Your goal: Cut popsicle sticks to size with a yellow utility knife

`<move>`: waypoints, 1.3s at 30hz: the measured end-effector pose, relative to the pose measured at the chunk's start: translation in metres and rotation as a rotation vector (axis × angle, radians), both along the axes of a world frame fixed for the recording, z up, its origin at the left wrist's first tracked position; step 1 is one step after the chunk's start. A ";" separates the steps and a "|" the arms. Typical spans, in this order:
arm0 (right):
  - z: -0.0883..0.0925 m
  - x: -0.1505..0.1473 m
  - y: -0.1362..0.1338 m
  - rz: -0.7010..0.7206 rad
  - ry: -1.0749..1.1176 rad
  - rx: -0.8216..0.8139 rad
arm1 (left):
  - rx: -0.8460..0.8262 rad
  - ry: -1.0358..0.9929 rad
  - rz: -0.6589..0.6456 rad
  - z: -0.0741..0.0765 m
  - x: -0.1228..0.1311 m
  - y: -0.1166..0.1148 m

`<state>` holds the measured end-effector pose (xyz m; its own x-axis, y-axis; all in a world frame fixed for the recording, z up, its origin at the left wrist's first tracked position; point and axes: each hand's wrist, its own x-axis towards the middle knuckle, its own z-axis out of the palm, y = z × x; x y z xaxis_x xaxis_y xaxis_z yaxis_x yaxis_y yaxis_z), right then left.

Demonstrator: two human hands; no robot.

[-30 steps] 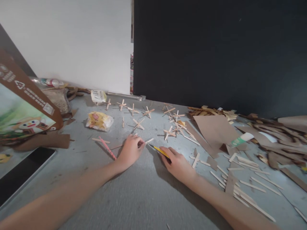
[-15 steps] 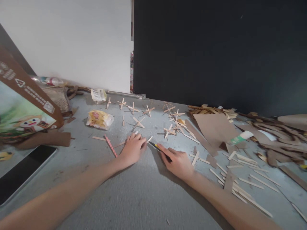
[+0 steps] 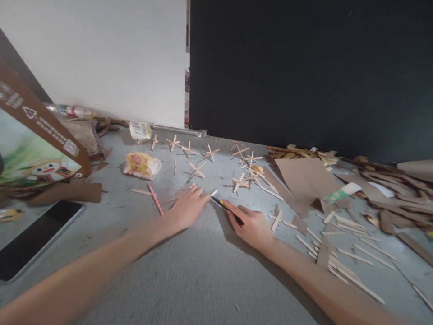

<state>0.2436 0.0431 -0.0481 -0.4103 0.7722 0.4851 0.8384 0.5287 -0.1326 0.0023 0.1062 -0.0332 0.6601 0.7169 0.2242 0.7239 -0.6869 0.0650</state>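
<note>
My left hand (image 3: 191,205) lies on the grey tabletop, fingers bent and pressed on a small wooden craft stick (image 3: 214,193). One end of that stick pokes out to the right of the fingertips; the rest is mostly hidden. My right hand (image 3: 252,228) is wrapped round a black and yellow utility knife (image 3: 221,204). The knife's tip points up and left, at or very near the stick's exposed end. Whether the blade touches it I cannot tell. Left of my left hand lies a pink patterned stick (image 3: 155,200), beside a plain craft stick (image 3: 141,192).
Several crossed-stick pieces (image 3: 196,170) stand beyond my hands. Loose craft sticks (image 3: 355,257), cardboard (image 3: 302,180) and a glue stick (image 3: 341,193) lie at right. A phone (image 3: 37,239), a printed box (image 3: 37,135) and a yellow packet (image 3: 142,166) are at left. Panels (image 3: 304,72) rise behind.
My left hand has shifted slightly right, closer to the knife tip. My right hand keeps the knife in nearly the same place. The whole view has shifted a little.
</note>
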 end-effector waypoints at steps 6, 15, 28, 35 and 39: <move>0.003 -0.001 -0.001 -0.023 -0.022 -0.053 | 0.012 -0.012 -0.007 0.002 -0.002 0.002; 0.005 -0.002 -0.003 -0.043 -0.029 -0.082 | 0.020 0.032 -0.008 0.007 -0.001 0.003; 0.005 -0.002 -0.001 -0.038 -0.094 -0.074 | 0.009 -0.042 -0.013 0.002 -0.002 0.006; 0.015 -0.003 -0.001 -0.044 -0.287 -0.148 | -0.019 -0.130 -0.029 -0.002 -0.003 0.010; 0.022 -0.005 -0.002 -0.068 -0.406 -0.178 | -0.011 -0.108 -0.022 -0.002 -0.002 0.010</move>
<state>0.2387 0.0410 -0.0259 -0.4852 0.8610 0.1526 0.8734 0.4691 0.1306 0.0007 0.1166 -0.0356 0.6478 0.7055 0.2875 0.6971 -0.7011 0.1497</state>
